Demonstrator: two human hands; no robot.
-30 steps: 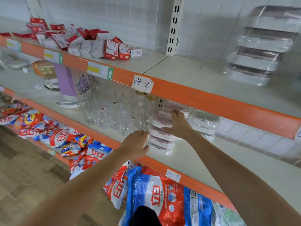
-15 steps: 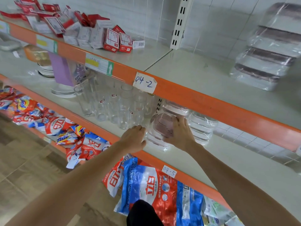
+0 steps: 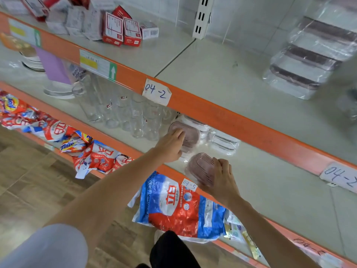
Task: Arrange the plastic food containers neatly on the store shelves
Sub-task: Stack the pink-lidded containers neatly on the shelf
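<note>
**Sorting lidded containers on the middle shelf**

Head view. Reaching in under the orange rail, the left hand point(image 3: 171, 145) lay on top of a stack of containers point(image 3: 190, 136) on the middle shelf point(image 3: 270, 182). Its fingers were stretched forward and rested flat on the pink lid, so that grip was spread and pressing down, not curled round anything.

The right hand point(image 3: 222, 177) was nearer the shelf's front edge, to the right of and closer to the camera than the left hand. Its grip was curled round a single container point(image 3: 201, 168) with a ribbed pink lid, fingers on the right side of it; the thumb could not be seen. The container sat tilted, its lid facing up and leftward. Whether its base touched the shelf could not be told.

Just beyond the right hand, a wrapped pack of containers point(image 3: 224, 142) stood beside the stack under the left hand. Left of the left hand stood a cluster of clear drinking glasses point(image 3: 125, 113).

A handwritten tag reading 04-2 point(image 3: 156, 91) hung on the orange rail point(image 3: 241, 117) above both hands, and a smaller tag reading 04-5 point(image 3: 189, 184) was fixed on the shelf edge just left of the right hand. On the upper shelf, far right of both hands, was a wrapped stack of larger dark-lidded containers point(image 3: 309, 59). Below the hands lay a red and blue detergent bag point(image 3: 173, 206).
</note>
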